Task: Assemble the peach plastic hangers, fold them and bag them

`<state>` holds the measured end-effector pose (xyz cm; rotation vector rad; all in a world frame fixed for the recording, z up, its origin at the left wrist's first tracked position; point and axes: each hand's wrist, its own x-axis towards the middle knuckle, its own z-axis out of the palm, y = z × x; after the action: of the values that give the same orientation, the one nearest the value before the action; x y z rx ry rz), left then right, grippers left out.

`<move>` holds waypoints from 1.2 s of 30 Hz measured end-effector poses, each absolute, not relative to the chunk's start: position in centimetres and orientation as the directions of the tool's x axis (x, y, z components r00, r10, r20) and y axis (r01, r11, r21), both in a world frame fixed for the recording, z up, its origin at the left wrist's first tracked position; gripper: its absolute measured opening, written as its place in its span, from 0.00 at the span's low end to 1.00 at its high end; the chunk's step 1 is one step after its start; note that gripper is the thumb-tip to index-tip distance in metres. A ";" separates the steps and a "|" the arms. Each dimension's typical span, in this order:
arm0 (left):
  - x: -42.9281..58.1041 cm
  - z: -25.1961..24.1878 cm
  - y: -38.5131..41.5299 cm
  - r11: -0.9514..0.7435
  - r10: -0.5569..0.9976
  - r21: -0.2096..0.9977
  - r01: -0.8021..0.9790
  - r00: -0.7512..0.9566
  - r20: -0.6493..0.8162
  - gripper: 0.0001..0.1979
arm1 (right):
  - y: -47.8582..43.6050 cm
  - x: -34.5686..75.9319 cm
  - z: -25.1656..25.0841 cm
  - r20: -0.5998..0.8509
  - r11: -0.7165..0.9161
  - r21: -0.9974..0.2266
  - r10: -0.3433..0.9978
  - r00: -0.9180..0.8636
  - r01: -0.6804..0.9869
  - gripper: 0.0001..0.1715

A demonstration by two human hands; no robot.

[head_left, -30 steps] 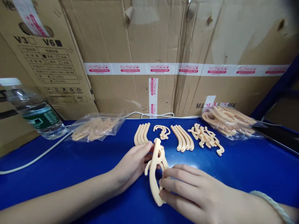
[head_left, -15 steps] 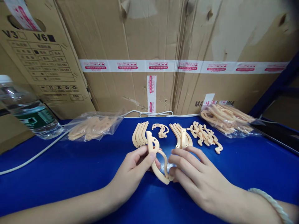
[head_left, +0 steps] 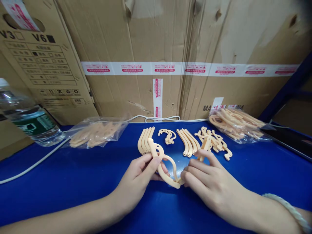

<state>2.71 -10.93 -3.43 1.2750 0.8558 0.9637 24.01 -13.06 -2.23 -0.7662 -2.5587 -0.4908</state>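
Between my hands is a beige plastic folding hanger (head_left: pixel 168 177), its curved arms meeting at a low joint above the blue table. My left hand (head_left: pixel 145 169) is closed on its left arm, thumb in front. My right hand (head_left: pixel 203 175) is closed around the right arm, whose end (head_left: pixel 206 144) sticks up past the fingers; most of that arm is hidden. Behind my hands lie two rows of loose curved hanger arms, a left row (head_left: pixel 145 139) and a right row (head_left: pixel 187 141). A few hook pieces (head_left: pixel 168 135) lie between the rows, and a pile of small curved pieces (head_left: pixel 214 139) lies to the right.
Clear bags of beige parts lie at the left (head_left: pixel 97 131) and right (head_left: pixel 236 122). A water bottle (head_left: pixel 34 122) leans at the far left, near a white cable (head_left: pixel 36 167). Cardboard boxes (head_left: pixel 136 94) stand along the back of the blue table (head_left: pixel 80 182).
My right hand has moved a little to the right with its arm of the hanger, so the two arms stand further apart. The left arm tilts more to the left.
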 end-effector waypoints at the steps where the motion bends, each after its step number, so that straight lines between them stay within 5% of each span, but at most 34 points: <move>1: 2.7 -3.5 -10.8 0.052 0.931 0.992 -0.112 0.365 -0.007 0.18 | -13.1 24.1 -2.1 0.488 0.787 0.225 0.419 -0.765 0.575 0.25; 5: 2.6 -3.8 -10.3 0.116 0.950 0.980 -0.165 0.307 -0.061 0.19 | -12.8 24.8 -1.4 0.528 0.800 0.295 0.318 -0.787 0.522 0.20; 10: 2.5 -3.8 -10.1 0.140 0.935 0.974 -0.177 0.348 -0.071 0.20 | -9.9 28.0 0.5 0.552 0.797 0.056 0.477 -0.684 0.601 0.10; 14: 2.4 -3.8 -10.0 0.144 0.937 0.974 -0.176 0.340 -0.077 0.20 | -6.7 31.5 1.5 0.428 0.764 0.084 0.552 -0.716 0.640 0.08; 20: 2.4 -3.7 -9.8 0.152 0.937 0.974 -0.168 0.339 -0.087 0.21 | -5.1 32.8 1.0 0.201 0.789 -0.174 0.614 -0.763 0.589 0.11; 26: 2.4 -3.6 -9.9 0.153 0.930 0.972 -0.178 0.359 -0.081 0.20 | -5.3 32.3 0.4 0.103 0.739 -0.240 0.664 -0.740 0.630 0.13; 31: 2.6 -3.3 -10.1 0.165 0.936 0.959 -0.231 0.343 -0.078 0.18 | -5.6 32.2 0.5 0.161 0.702 -0.171 0.712 -0.684 0.691 0.13; 36: 2.5 -3.5 -10.2 0.077 0.944 0.986 -0.145 0.330 -0.025 0.23 | -8.5 28.9 0.3 0.315 0.790 -0.175 0.610 -0.727 0.588 0.21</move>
<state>2.49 -10.19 -3.49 1.1978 0.8766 0.9963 28.92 -8.53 0.32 -0.9109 -2.6238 0.0887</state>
